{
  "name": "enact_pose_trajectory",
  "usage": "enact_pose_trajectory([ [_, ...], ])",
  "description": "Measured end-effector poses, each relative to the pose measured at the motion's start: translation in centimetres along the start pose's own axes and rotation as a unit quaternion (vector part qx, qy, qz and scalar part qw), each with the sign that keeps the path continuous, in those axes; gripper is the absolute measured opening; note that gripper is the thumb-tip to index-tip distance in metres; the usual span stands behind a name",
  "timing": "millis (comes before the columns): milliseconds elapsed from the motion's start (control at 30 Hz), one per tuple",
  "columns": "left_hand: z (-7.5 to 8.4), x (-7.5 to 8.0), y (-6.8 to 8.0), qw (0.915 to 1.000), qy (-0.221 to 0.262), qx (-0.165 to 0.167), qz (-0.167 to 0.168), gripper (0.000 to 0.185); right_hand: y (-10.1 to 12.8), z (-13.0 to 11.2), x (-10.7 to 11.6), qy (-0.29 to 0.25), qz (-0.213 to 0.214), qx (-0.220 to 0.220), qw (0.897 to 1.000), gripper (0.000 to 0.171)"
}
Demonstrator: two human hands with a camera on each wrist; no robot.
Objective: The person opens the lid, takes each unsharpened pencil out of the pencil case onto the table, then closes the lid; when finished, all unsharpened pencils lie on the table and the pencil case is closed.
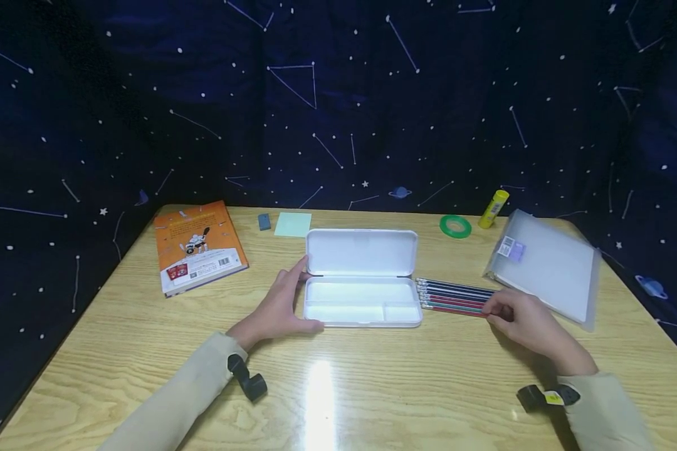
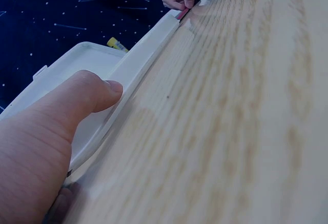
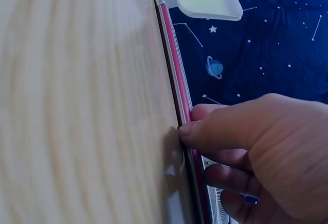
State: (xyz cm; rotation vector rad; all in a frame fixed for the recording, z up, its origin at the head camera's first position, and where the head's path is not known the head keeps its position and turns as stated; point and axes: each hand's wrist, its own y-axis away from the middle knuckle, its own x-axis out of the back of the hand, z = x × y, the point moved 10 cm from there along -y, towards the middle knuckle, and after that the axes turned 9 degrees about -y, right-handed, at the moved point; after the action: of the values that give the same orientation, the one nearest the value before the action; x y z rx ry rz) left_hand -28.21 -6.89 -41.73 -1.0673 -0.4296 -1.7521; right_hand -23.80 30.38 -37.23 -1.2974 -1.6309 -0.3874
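Observation:
An open white pencil case [image 1: 361,252] lies in the middle of the table, its lid tipped back and its compartments bare. My left hand [image 1: 278,308] holds the case's left end, with the thumb [image 2: 102,92] on the front rim and the other fingers mostly hidden behind. Just right of the case, several pencils [image 1: 454,293] lie side by side, eraser ends toward it. My right hand [image 1: 527,319] pinches the nearest one, a red pencil [image 3: 175,60], between thumb and forefinger near its far right end. The pencil tips are hidden under that hand.
An orange book [image 1: 200,247] lies at the left. Along the back are a dark eraser [image 1: 264,222], pale green sticky notes [image 1: 293,224], green tape [image 1: 455,227] and a yellow glue stick [image 1: 493,210]. A clear folder [image 1: 547,269] lies beyond my right hand.

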Motion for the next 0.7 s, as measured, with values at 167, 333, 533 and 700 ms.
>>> enact_pose_trajectory([
  [167, 0.0, 0.0, 0.0, 1.0, 0.002, 0.001, 0.0, 0.126, -0.3, 0.0, -0.3, 0.007, -0.012, -0.015, 1.0, 0.027],
  [333, 0.0, 0.0, -0.1, 1.0, 0.002, 0.0, 0.0, 0.126, -0.8, -0.1, -0.5, -0.009, -0.024, -0.029, 0.999, 0.022],
  [533, 0.0, 0.0, 0.0, 1.0, 0.004, 0.002, 0.0, 0.126, -2.3, -0.5, -0.9, -0.041, -0.033, -0.042, 0.998, 0.011],
  [700, 0.0, 0.0, 0.0, 1.0, 0.007, -0.001, 0.002, 0.127, -4.3, -0.4, -1.8, -0.072, -0.051, -0.08, 0.993, 0.018],
])
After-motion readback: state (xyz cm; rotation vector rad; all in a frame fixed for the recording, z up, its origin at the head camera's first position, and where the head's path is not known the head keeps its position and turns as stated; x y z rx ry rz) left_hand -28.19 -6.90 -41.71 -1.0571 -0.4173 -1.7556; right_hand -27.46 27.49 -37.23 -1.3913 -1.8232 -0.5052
